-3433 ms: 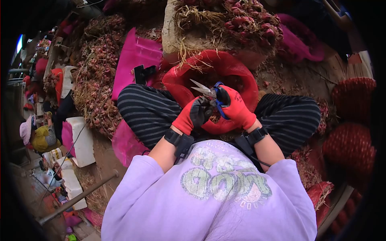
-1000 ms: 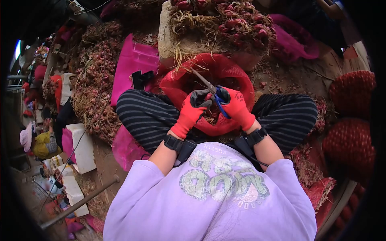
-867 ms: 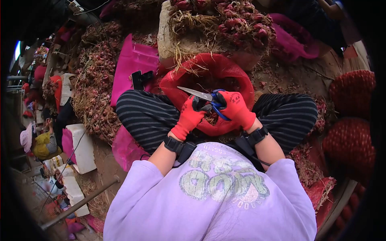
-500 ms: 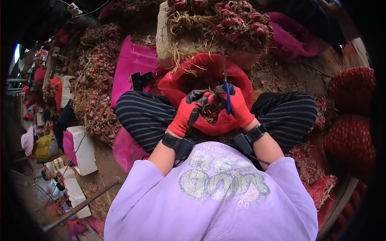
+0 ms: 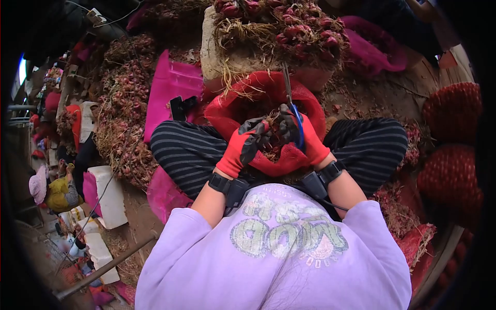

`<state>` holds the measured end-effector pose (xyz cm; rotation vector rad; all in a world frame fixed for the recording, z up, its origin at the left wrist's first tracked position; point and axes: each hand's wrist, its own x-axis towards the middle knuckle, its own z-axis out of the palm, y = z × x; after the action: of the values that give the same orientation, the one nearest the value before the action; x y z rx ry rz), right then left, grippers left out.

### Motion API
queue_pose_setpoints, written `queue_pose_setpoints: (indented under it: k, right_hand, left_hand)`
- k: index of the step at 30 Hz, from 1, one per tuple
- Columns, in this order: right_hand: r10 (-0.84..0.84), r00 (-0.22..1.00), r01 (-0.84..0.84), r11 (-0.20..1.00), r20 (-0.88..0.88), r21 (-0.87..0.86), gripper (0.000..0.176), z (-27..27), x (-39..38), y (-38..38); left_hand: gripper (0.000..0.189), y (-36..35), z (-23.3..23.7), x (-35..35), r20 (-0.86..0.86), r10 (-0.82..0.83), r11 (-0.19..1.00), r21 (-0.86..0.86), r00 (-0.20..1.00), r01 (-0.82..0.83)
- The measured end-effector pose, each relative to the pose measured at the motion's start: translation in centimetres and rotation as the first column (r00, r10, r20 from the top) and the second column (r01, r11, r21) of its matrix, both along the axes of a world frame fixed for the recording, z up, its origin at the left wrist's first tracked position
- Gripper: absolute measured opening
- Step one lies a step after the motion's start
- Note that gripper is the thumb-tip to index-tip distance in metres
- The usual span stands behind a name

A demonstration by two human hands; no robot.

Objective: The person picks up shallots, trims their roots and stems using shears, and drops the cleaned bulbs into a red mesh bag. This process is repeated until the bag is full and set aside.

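My left hand [image 5: 245,143], in a red glove with dark fingers, is closed on a shallot [image 5: 266,125]. Only a bit of its pink skin shows between the fingertips, with dry roots beside it. My right hand [image 5: 311,138], gloved alike, grips scissors [image 5: 297,124] by their blue handles. The blades point away from me and stand slightly apart. Both hands are over a red mesh bag [image 5: 307,93], which lies open between my crossed legs. Shallots and dry trimmings inside it are partly hidden by the hands.
Bunched shallots [image 5: 315,33] lie on a pale foam block [image 5: 209,46] ahead. Another shallot heap [image 5: 124,103] spreads at left beside pink mesh [image 5: 173,85]. Filled red sacks [image 5: 452,113] stand at right. A person in a pink hat [image 5: 38,184] sits far left.
The scissor blades have parted a little, and my right hand has turned slightly. The shallot, plainly visible before, is now mostly covered by my left fingers.
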<state>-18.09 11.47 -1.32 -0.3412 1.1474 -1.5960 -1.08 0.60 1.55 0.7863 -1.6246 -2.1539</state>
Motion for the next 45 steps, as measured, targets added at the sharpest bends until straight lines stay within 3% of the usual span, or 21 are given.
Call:
queue_pose_setpoints:
  k: [1, 2, 3, 4, 5, 7, 8, 9, 12, 15, 21, 24, 27, 35, 39, 41, 44, 45]
  right_hand:
    - [0.005, 0.991, 0.002, 0.999, -0.131, 0.053, 0.027, 1.0, -0.4, 0.2]
    - [0.016, 0.967, 0.013, 0.994, -0.255, 0.109, 0.028, 2.0, -0.7, 0.4]
    - [0.001, 0.803, 0.068, 0.993, -0.596, 0.093, 0.028, 3.2, -0.5, 0.9]
    - [-0.012, 0.523, 0.113, 0.992, -0.852, 0.055, 0.028, 4.8, -0.4, 1.5]
    - [0.132, 0.398, 0.072, 0.982, -0.908, 0.174, 0.035, 7.1, -0.7, 2.1]
    - [0.239, 0.25, 0.093, 0.959, -0.938, 0.269, 0.042, 8.3, 0.0, 3.7]
    - [0.294, 0.176, 0.111, 0.942, -0.939, 0.316, 0.045, 8.5, 0.4, 4.6]
    - [0.318, 0.195, 0.111, 0.933, -0.928, 0.343, 0.05, 7.5, 0.8, 5.2]
    - [0.358, 0.21, 0.117, 0.915, -0.91, 0.386, 0.047, 5.9, 2.4, 5.9]
    - [0.373, 0.224, 0.102, 0.91, -0.901, 0.402, 0.047, 5.5, 3.1, 5.1]
    - [0.463, 0.122, 0.056, 0.88, -0.878, 0.472, 0.055, 4.2, 3.1, 4.7]
    - [0.473, 0.097, 0.037, 0.878, -0.876, 0.478, 0.056, 3.8, 3.2, 4.8]
    - [0.514, 0.061, 0.029, 0.856, -0.855, 0.517, 0.056, 3.6, 3.0, 5.1]
    - [0.606, 0.022, 0.071, 0.793, -0.795, 0.606, 0.049, 4.3, 2.4, 4.9]
    - [0.612, 0.144, 0.069, 0.778, -0.778, 0.625, 0.041, 5.3, 2.2, 4.9]
    - [0.647, 0.24, 0.021, 0.742, -0.724, 0.67, 0.04, 5.5, 1.8, 4.9]
    - [0.486, 0.244, 0.157, 0.834, -0.839, 0.529, 0.046, 5.1, 1.8, 5.7]
    - [0.472, 0.245, 0.135, 0.848, -0.847, 0.512, 0.05, 5.4, 1.7, 5.8]
  left_hand:
    - [0.024, -0.3, 0.7, 0.1, 0.033, -0.043, 0.921, -0.387, 0.999, 0.052]
    - [0.023, -1.0, -0.3, 0.4, -0.126, -0.033, 0.992, 0.119, 0.992, 0.048]
    - [0.023, -1.7, -1.3, 0.8, -0.196, 0.128, 0.8, 0.6, 0.972, 0.016]
    - [0.024, -2.0, -2.5, 0.8, -0.121, 0.06, 0.981, 0.19, 0.991, -0.036]
    - [0.024, -2.2, -3.4, 0.7, -0.019, 0.033, 0.965, -0.261, 0.999, -0.037]
    - [0.025, -2.3, -2.7, 0.6, -0.087, 0.083, 0.957, -0.27, 0.993, -0.104]
    - [0.026, -2.1, -0.8, 0.4, -0.232, 0.179, 0.974, 0.179, 0.956, -0.139]
    - [0.027, -1.9, 0.5, 0.2, -0.314, 0.322, 0.802, 0.592, 0.893, -0.081]
    - [0.029, -0.7, 0.8, -0.8, -0.244, 0.256, 0.925, 0.343, 0.935, -0.164]
    - [0.03, -0.7, -0.7, -0.6, -0.244, 0.159, 0.965, 0.244, 0.957, -0.098]
    - [0.032, -0.1, -1.3, -0.3, -0.24, 0.171, 0.971, 0.203, 0.956, -0.123]
    - [0.034, -0.1, -1.8, 0.0, -0.215, 0.176, 0.956, 0.27, 0.961, -0.115]
    - [0.033, -0.4, -2.8, 0.5, -0.199, 0.115, 0.982, 0.168, 0.973, -0.082]
    - [0.027, -0.1, -1.8, 0.2, -0.187, 0.134, 0.955, 0.286, 0.973, -0.076]
    - [0.026, 0.3, 1.2, -0.2, -0.07, 0.111, 0.965, 0.247, 0.991, -0.091]
    - [0.029, 0.2, 0.1, 0.0, -0.09, 0.11, 0.942, 0.326, 0.99, -0.075]
    - [0.032, -0.1, 1.3, 0.1, -0.168, 0.105, 0.888, 0.46, 0.98, -0.016]
    - [0.034, -0.2, 1.8, 0.1, -0.202, 0.103, 0.862, 0.507, 0.974, 0.014]
